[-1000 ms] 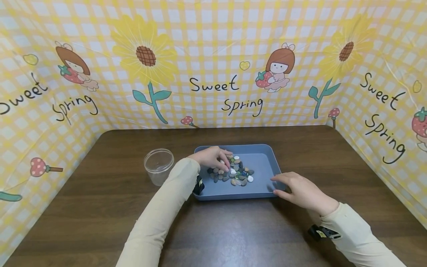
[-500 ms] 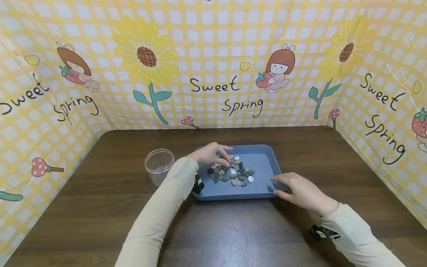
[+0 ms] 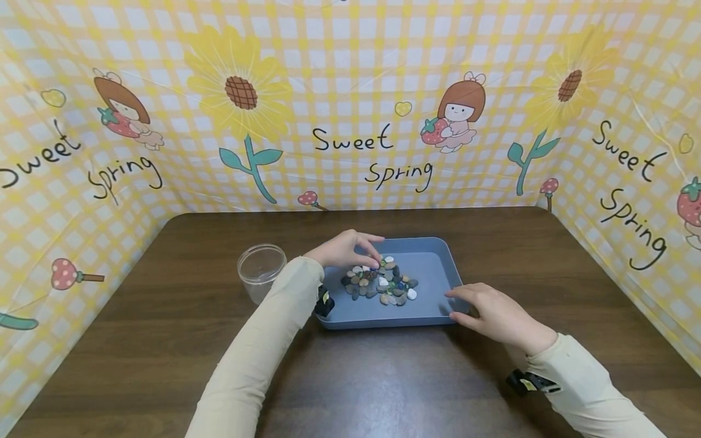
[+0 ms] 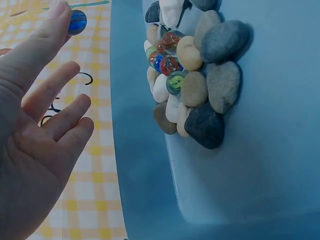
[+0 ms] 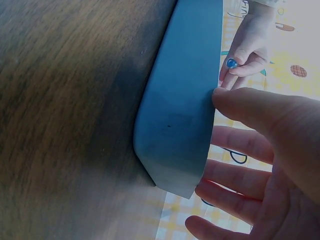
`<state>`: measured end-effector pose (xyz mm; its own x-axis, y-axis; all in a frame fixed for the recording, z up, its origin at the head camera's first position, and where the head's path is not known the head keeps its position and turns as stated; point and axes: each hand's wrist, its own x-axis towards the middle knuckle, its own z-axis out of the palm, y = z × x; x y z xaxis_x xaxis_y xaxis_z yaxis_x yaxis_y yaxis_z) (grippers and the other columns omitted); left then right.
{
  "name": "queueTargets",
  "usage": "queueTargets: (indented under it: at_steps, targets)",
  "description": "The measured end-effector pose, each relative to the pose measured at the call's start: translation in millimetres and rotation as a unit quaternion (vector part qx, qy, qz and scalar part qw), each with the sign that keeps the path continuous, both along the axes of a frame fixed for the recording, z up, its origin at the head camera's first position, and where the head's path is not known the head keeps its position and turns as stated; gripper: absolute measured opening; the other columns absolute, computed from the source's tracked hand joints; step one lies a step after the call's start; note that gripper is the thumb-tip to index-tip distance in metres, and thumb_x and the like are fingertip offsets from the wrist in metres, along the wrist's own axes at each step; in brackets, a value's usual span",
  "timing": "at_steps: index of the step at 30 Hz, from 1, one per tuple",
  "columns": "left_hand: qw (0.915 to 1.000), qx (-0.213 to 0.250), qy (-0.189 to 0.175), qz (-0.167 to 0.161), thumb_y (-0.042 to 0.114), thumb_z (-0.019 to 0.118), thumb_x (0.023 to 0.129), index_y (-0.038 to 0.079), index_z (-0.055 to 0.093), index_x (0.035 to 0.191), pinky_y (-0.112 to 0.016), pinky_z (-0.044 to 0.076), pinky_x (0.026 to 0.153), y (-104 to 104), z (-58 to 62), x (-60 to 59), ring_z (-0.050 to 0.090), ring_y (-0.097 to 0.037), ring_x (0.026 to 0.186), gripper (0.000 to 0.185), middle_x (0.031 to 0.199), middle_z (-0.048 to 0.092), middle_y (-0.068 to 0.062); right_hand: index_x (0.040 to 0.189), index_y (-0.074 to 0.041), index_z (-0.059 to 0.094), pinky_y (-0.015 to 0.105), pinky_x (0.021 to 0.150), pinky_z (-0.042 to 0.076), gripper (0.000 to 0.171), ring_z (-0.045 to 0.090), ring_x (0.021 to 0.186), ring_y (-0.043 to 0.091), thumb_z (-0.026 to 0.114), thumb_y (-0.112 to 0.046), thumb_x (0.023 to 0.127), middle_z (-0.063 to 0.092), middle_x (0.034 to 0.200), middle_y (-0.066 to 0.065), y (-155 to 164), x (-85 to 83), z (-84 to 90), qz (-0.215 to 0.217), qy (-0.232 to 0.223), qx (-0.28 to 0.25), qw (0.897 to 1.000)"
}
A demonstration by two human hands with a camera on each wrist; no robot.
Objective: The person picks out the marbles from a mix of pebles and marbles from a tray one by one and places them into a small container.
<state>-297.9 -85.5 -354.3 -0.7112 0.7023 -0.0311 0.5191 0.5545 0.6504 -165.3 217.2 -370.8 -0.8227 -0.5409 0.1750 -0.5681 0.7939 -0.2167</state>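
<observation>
tray [image 3: 432,258]: blue;
marble [image 4: 77,22]: blue, swirled;
pebbles [image 3: 383,286]: grey, tan, white;
table [image 3: 164,340]: dark brown woodgrain;
backdrop [image 3: 350,73]: yellow-white check, sunflowers

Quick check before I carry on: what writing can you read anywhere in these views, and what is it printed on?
"Sweet Spring" on the checked backdrop, behind the tray, at the middle.
"Sweet Spring" on the backdrop's right panel.
"Spring" on the left panel, with a cut-off "weet" beside it.
Yellow tag on the right wrist strap: too small to read.
The left hand, the right hand, tray, stones and marbles show no writing.
</observation>
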Motion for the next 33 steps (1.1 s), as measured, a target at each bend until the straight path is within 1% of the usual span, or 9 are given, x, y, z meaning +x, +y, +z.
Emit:
queueTargets:
  at_steps: [3, 12, 17, 23, 28, 33]
  targets:
    - [1.0000, 0.007, 0.001, 0.005, 0.020, 0.069, 0.084, 0.006, 0.073, 0.101, -0.046, 0.027, 0.114, 0, 1.6, 0.6, 0.036, -0.024, 0.139, 0.022, 0.144, 0.045, -0.007, 0.116, -0.006, 0.064, 0.046, 0.090, 0.049, 0.037, 0.061, 0.108, 0.029, 0.067, -0.024, 0.085, 0.067, 0.115, 0.010, 0, -0.2, -0.2, 0.000, 0.001, 0.000, 1.000]
    - [0.9996, 0.021, -0.003, 0.021, 0.022, 0.069, 0.084, 0.008, 0.073, 0.100, -0.049, 0.024, 0.115, 0, 9.6, 5.4, 0.034, -0.023, 0.139, 0.021, 0.144, 0.046, -0.002, 0.117, -0.006, 0.063, 0.047, 0.090, 0.050, 0.037, 0.061, 0.108, 0.029, 0.067, -0.025, 0.085, 0.067, 0.114, 0.010, 1, -0.2, -0.3, 0.000, -0.002, -0.001, 1.000]
    - [0.9995, 0.027, 0.003, 0.019, 0.022, 0.069, 0.084, 0.009, 0.073, 0.099, -0.049, 0.025, 0.114, 0, 12.3, 7.8, 0.035, -0.023, 0.139, 0.020, 0.144, 0.047, -0.002, 0.117, -0.006, 0.063, 0.046, 0.090, 0.050, 0.037, 0.061, 0.108, 0.029, 0.067, -0.025, 0.085, 0.066, 0.115, 0.010, 1, 0.1, -0.4, -0.002, -0.005, -0.001, 1.000]
    - [0.9989, 0.039, 0.019, 0.015, 0.021, 0.068, 0.085, 0.012, 0.074, 0.097, -0.047, 0.028, 0.113, -2, 15.1, 10.5, 0.036, -0.024, 0.138, 0.016, 0.143, 0.048, -0.004, 0.117, -0.005, 0.063, 0.046, 0.089, 0.050, 0.037, 0.061, 0.107, 0.029, 0.067, -0.024, 0.085, 0.067, 0.114, 0.011, 0, 0.7, 0.7, -0.004, -0.005, 0.002, 1.000]
    - [0.9987, 0.042, 0.026, 0.016, 0.021, 0.068, 0.085, 0.010, 0.073, 0.098, -0.047, 0.029, 0.113, -3, 18.2, 13.4, 0.036, -0.024, 0.138, 0.017, 0.143, 0.048, -0.005, 0.117, -0.004, 0.063, 0.046, 0.089, 0.050, 0.038, 0.061, 0.107, 0.030, 0.067, -0.024, 0.085, 0.067, 0.114, 0.012, -1, 0.2, 2.0, -0.004, -0.006, 0.006, 1.000]
    - [0.9986, 0.042, 0.025, 0.021, 0.022, 0.068, 0.086, 0.007, 0.072, 0.099, -0.048, 0.029, 0.113, -5, 19.8, 15.1, 0.034, -0.025, 0.139, 0.021, 0.143, 0.046, -0.006, 0.118, -0.004, 0.063, 0.046, 0.088, 0.050, 0.039, 0.061, 0.106, 0.030, 0.067, -0.024, 0.085, 0.067, 0.114, 0.012, -1, -0.2, 2.4, -0.004, -0.007, 0.008, 1.000]
